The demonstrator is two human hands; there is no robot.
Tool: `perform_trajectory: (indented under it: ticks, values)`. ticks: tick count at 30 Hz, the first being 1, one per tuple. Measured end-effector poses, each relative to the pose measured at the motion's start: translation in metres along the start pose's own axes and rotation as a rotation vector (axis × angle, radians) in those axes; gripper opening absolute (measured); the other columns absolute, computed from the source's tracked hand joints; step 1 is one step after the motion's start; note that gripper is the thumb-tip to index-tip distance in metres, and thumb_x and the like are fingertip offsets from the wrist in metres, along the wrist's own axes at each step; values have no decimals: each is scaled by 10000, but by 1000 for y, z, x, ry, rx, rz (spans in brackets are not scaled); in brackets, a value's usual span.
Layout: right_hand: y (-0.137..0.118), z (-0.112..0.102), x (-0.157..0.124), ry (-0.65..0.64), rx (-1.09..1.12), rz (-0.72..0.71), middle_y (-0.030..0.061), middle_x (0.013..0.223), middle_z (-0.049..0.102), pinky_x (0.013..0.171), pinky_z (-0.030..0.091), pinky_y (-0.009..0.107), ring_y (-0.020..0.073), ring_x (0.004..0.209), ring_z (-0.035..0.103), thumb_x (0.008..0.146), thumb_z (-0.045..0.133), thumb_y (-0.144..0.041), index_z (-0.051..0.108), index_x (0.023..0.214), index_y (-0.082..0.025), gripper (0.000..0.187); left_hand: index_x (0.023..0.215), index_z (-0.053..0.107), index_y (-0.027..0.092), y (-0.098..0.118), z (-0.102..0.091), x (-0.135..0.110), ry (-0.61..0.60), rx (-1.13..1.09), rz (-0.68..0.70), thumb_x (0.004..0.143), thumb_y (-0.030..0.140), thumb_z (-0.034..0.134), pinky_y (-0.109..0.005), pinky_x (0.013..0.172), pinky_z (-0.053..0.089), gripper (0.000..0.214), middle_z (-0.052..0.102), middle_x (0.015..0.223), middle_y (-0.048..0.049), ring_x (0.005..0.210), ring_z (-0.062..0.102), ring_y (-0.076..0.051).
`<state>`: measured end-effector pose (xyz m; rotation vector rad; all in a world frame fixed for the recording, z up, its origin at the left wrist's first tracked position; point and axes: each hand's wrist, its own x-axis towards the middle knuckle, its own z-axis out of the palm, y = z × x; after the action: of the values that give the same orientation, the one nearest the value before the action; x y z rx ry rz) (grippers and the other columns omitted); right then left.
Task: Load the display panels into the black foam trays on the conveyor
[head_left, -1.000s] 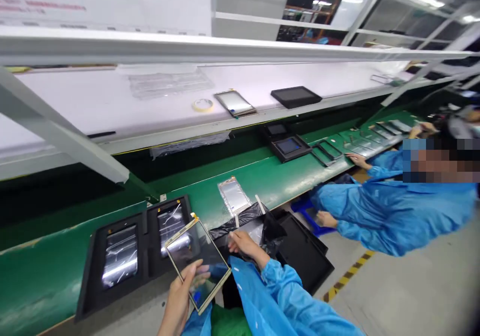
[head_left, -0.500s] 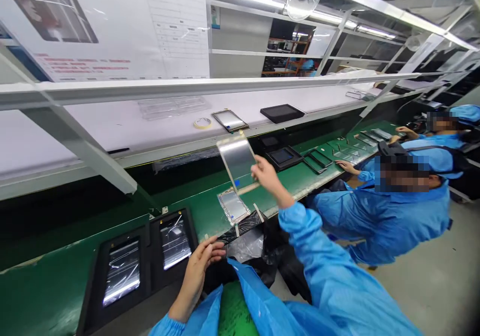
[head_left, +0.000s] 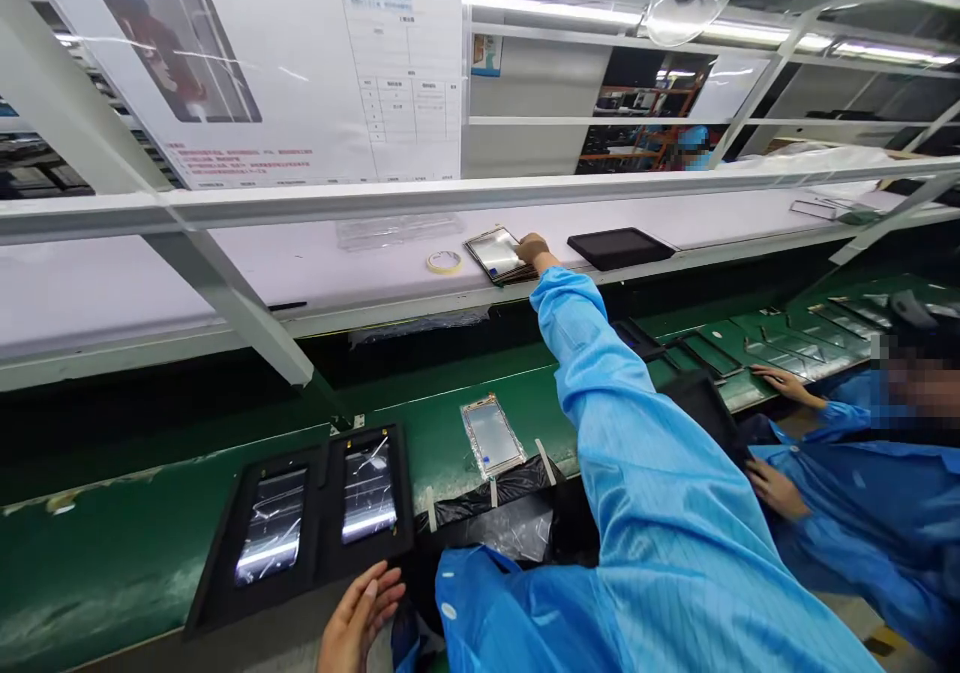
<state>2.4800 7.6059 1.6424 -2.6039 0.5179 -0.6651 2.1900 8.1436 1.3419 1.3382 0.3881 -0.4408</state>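
1. A long green table runs across the view, with a white shelf behind it and above it. A printed poster hangs higher up, behind the shelf.
2. At the far right of the green table sits a co-worker in a blue smock, one hand resting on the table among rows of dark frames.
3. From the bottom of the view, a blue sleeve stretches up and over the green table to the shelf.
4. On that shelf, the right hand touches the edge of a gold-framed glass panel. The hand hides part of its grip, so I cannot tell whether it is clamped on the panel. A roll of tape lies just left of the panel, a black tablet to its right.
5. At the near edge of the green table, the left hand is empty, its grip spread apart, just below a black tray holding two shiny panels.
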Motion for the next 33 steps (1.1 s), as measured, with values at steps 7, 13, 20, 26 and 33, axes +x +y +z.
perform_trajectory:
  ticks: [7, 13, 20, 26, 33]
  values:
    - [28, 47, -99, 107, 62, -83, 142, 1488, 511, 1192, 305, 387, 202, 1375, 421, 1062, 428, -202, 493, 1456, -84, 417, 1034, 723, 144, 11, 16, -11, -11, 29, 2, 535, 583, 938, -364, 845, 578, 698, 795, 1029, -132, 919, 759, -269]
    - [60, 189, -331, -612, 14, 23, 212, 1572, 434, 1225, 296, 380, 261, 1467, 389, 990, 495, -169, 428, 1519, -61, 544, 1039, 704, 126, 4, 27, 4, -66, 93, -92, 532, 550, 941, -337, 815, 572, 702, 795, 982, -126, 879, 750, -235]
    - [58, 299, -414, -754, 23, 317, 326, 1645, 191, 1226, 199, 599, 424, 1552, 180, 939, 573, -167, 385, 1516, -17, 625, 1050, 717, 167, -8, 17, 3, -135, 255, -178, 565, 558, 927, -352, 875, 575, 657, 792, 1049, -109, 953, 747, -246]
    - [52, 335, -413, -712, 27, 462, 399, 1614, 143, 1121, 229, 732, 453, 1541, 177, 1031, 262, -61, 379, 1480, 7, 469, 1054, 714, 192, -10, -18, 0, -72, 352, -213, 566, 562, 914, -468, 1004, 552, 645, 785, 1067, -99, 985, 745, -289]
    - [42, 340, -403, -702, -82, 505, 416, 1561, 272, 1028, 399, 666, 445, 1480, 321, 1047, 294, -49, 406, 1443, 36, 420, 1067, 714, 184, -4, -33, -3, -71, 374, -197, 577, 570, 906, -480, 1010, 559, 653, 778, 1100, -117, 1003, 744, -297]
